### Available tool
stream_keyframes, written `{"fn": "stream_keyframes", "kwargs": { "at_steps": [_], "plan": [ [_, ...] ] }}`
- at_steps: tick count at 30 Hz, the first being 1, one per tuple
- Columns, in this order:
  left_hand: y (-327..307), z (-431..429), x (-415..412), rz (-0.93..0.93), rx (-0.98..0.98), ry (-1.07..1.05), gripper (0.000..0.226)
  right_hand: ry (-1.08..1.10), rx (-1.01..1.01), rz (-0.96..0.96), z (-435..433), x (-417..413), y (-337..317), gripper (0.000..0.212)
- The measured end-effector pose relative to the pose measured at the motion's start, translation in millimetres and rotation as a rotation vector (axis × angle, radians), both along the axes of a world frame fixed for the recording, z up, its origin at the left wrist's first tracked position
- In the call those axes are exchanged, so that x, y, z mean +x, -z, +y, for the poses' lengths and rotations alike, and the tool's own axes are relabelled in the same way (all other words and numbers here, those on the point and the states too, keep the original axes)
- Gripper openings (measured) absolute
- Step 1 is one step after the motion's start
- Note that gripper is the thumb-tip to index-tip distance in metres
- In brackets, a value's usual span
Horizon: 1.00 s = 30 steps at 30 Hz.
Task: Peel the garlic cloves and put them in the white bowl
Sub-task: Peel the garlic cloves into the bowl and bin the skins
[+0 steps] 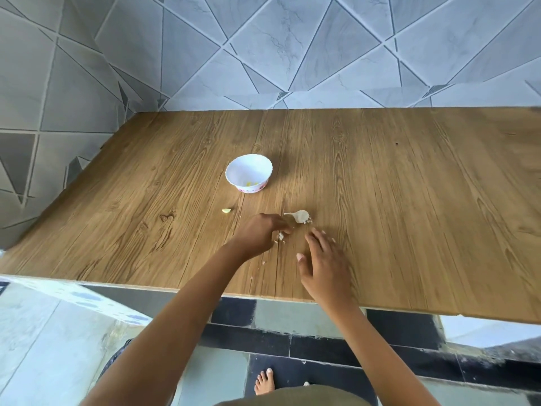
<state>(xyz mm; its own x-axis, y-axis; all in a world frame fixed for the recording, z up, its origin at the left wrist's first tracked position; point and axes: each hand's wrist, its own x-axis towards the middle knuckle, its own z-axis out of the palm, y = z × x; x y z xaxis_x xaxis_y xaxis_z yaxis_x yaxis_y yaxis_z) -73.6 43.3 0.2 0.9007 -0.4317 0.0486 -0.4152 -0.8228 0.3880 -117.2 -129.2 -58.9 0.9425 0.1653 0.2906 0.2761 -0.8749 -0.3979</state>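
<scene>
The white bowl [248,171] stands mid-table with a few peeled yellowish cloves at its bottom. One peeled clove [227,210] lies loose on the wood, left of and nearer than the bowl. A partly broken garlic bulb [300,216] lies in front of the bowl. My left hand [259,234] hovers just left of the bulb, its loosely bent fingers pointing at it and holding nothing I can see. My right hand [325,260] is below and right of the bulb, fingers spread and empty. Flakes of garlic skin [280,236] lie under my left fingertips.
The wooden table [409,186] runs wide to the right and ends at a near edge just under my wrists. Tiled walls close it in at the back and on the left. More skin crumbs [265,262] lie scattered between my forearms.
</scene>
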Motion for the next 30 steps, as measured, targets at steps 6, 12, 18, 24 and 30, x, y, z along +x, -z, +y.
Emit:
{"fn": "stream_keyframes", "kwargs": {
  "at_steps": [6,12,18,24,30],
  "plan": [
    [6,27,-45,-0.029,0.003,0.008,0.051,-0.029,0.054,-0.021,-2,2,3,0.044],
    [8,32,-71,0.077,0.083,-0.014,0.042,-0.049,0.093,-0.017,-3,2,4,0.042],
    [15,34,-78,-0.124,0.019,0.087,0.017,-0.106,0.472,0.086,6,-1,-12,0.037],
    [3,23,-48,-0.038,-0.198,-0.182,0.014,0.056,1.419,0.645,26,-7,-43,0.023],
    [-27,-14,-32,0.036,-0.36,-0.077,0.022,0.335,2.058,1.022,31,-3,-61,0.03]
  ]
}}
